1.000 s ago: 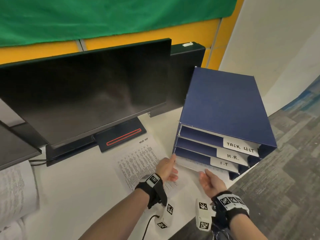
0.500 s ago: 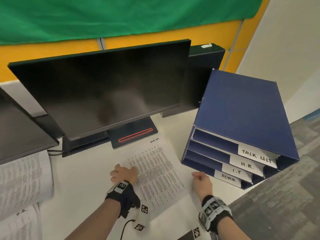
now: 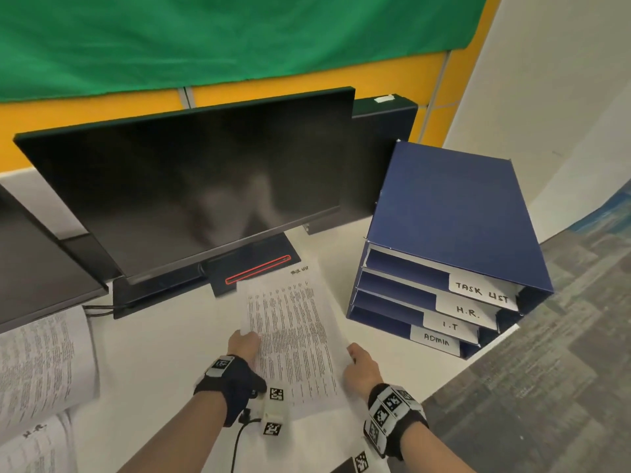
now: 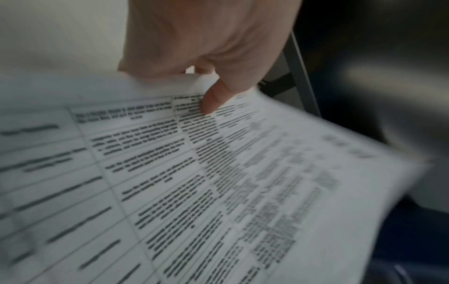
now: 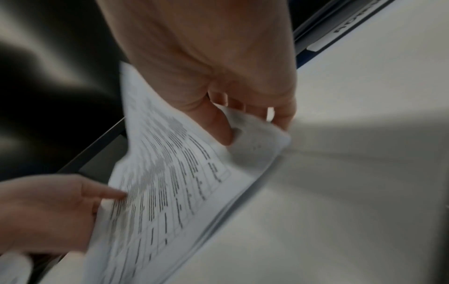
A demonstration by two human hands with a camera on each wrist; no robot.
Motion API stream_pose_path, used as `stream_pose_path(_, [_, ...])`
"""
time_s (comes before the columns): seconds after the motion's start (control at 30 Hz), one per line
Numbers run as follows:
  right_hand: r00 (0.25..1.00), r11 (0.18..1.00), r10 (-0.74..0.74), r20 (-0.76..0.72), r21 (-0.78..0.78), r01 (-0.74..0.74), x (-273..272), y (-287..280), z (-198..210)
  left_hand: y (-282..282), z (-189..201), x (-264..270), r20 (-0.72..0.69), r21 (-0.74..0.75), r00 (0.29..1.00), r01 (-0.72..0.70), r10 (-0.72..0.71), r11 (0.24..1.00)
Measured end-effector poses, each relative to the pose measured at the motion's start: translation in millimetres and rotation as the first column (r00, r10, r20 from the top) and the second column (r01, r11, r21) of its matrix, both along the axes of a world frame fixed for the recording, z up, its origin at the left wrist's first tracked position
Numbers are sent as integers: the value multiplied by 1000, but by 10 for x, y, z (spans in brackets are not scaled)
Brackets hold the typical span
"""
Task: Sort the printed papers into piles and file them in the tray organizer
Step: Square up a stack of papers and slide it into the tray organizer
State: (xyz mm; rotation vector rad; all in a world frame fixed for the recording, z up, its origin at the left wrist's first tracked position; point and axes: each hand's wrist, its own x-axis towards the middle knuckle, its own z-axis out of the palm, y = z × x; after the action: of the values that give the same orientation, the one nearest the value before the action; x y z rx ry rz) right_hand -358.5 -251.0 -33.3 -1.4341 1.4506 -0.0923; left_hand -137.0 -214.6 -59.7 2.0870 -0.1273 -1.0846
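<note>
A printed task-list sheet (image 3: 293, 336) is lifted off the white desk in front of the monitor. My left hand (image 3: 244, 343) pinches its left edge, thumb on the print (image 4: 213, 100). My right hand (image 3: 362, 365) pinches its right edge, thumb on top (image 5: 218, 124). The paper (image 5: 170, 182) curves between the two hands. The blue tray organizer (image 3: 454, 240) stands to the right, with slots labelled TASK LIST (image 3: 481, 290), H.R., I.T and ADMIN.
A dark monitor (image 3: 191, 186) on its stand fills the desk behind the sheet. More printed papers (image 3: 41, 370) lie at the left, one marked H.R. The desk edge (image 3: 461, 377) runs just right of my right hand, with carpet beyond.
Both hands left the organizer's lower slot, came back to the task-list sheet, took its side edges and raised it off the desk.
</note>
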Motion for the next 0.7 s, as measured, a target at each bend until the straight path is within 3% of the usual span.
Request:
stream_pose_path(0.1, [999, 999, 33, 39, -41, -31, -121, 176, 72, 269, 131, -95, 46, -235, 996, 89, -80, 968])
stream_pose_path(0.17, [988, 995, -9, 156, -96, 24, -197, 270, 184, 451, 343, -231, 116, -352, 986, 152, -118, 924])
stream_pose_path(0.27, [912, 956, -180, 367, -152, 250, -327, 385, 335, 578, 717, -518, 176, -498, 970, 236, -169, 835])
stream_pose_path(0.33, [859, 886, -322, 398, -193, 422, -435, 416, 398, 527, 883, -710, 203, -559, 956, 292, -213, 776])
stream_pose_path(0.43, [724, 765, -459, 515, -185, 616, -677, 448, 514, 369, 963, -1028, 288, -525, 894, 447, -343, 724])
stream_pose_path(0.6, [638, 639, -570, 517, -209, 740, -1167, 432, 576, 79, 1043, -1451, 349, -408, 771, 637, -533, 654])
stream_pose_path(0.7, [599, 617, -594, 537, -173, 768, -1372, 374, 644, -107, 1183, -1552, 310, -366, 730, 683, -610, 632])
